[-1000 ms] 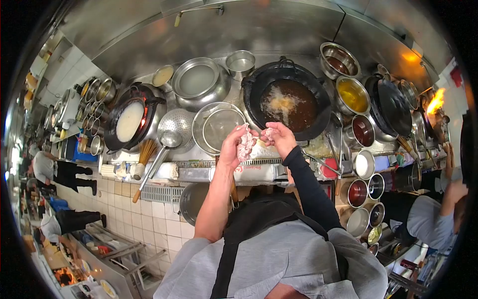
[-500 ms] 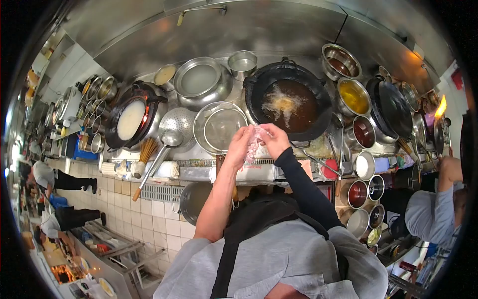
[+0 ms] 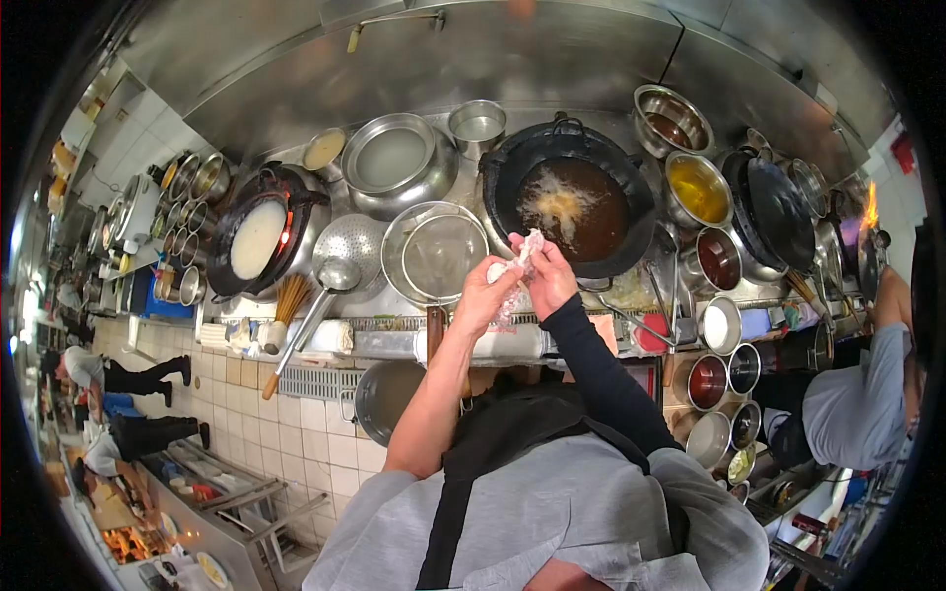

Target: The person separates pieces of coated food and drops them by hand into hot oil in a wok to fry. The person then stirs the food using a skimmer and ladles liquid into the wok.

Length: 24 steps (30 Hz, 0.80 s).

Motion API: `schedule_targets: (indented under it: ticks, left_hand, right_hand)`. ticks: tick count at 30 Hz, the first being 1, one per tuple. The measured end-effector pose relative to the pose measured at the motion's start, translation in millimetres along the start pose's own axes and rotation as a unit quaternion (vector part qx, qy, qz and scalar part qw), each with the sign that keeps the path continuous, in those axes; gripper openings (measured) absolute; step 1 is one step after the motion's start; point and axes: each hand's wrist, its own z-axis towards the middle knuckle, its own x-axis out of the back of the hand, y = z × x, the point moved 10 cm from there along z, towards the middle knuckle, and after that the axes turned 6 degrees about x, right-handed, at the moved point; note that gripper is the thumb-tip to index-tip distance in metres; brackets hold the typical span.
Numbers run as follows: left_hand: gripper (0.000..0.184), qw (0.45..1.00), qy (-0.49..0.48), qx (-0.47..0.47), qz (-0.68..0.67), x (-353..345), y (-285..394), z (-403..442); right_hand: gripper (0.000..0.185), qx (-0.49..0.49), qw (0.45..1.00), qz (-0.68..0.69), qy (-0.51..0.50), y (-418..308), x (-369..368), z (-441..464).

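My left hand (image 3: 483,293) and my right hand (image 3: 552,282) meet just in front of the large black wok, both with curled fingers. Between them is a pale pink and white, crumpled, glossy thing (image 3: 508,279); whether it is raw meat or a plastic wrap I cannot tell. Part of it sticks up from the right fingers, and some hangs below the left fingers. In the wok (image 3: 631,167) dark oil bubbles around a golden frying piece (image 3: 562,209). A round wire-mesh strainer (image 3: 434,258) lies beside my left hand.
A perforated skimmer (image 3: 347,246) with a ladle (image 3: 338,277) on it lies left. Further left, a wok of white liquid (image 3: 259,241) stands over glowing fire. Metal pots of yellow oil (image 3: 701,192) and red sauce (image 3: 719,258) stand right. A co-worker (image 3: 852,404) works near a flame (image 3: 871,209).
My hands have shifted slightly; the right hand has turned, and a white part of the held thing now points up toward the wok. The bubbling piece has moved slightly in the oil.
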Motion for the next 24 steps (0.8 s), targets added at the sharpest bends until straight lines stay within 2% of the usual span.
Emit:
schedule_targets:
  ticks: [1,4,6,9,13,16,19,24]
  left_hand:
    - [0.021,1.0,0.01,-0.003,-0.021,1,4,-3]
    - [0.02,0.997,0.027,-0.017,-0.072,3,12,-7]
    - [0.021,0.995,0.026,-0.03,-0.091,9,8,1]
    - [0.029,0.999,0.008,-0.023,-0.035,2,-1,6]
    - [0.041,0.996,0.039,-0.083,0.021,-15,9,-2]
    - [0.033,0.985,0.051,-0.063,0.153,-4,3,9]
    - [0.026,0.99,0.042,-0.017,0.131,0,-6,10]
    - [0.02,0.997,0.077,-0.017,-0.023,10,-11,5]
  right_hand:
    - [0.022,0.003,1.0,0.007,0.031,-9,-4,-2]
    - [0.023,0.024,0.996,-0.079,0.013,-22,13,8]
    - [0.025,0.008,0.999,-0.019,0.032,-20,18,7]
    - [0.026,0.019,0.998,0.052,0.035,-10,7,8]
    - [0.028,0.059,0.998,0.017,0.019,-3,-5,4]
    - [0.027,0.023,0.999,0.029,-0.002,-8,-18,-1]
    - [0.032,0.038,0.999,-0.01,-0.025,-11,-18,4]
    - [0.035,0.057,0.992,-0.113,0.014,-32,10,12]
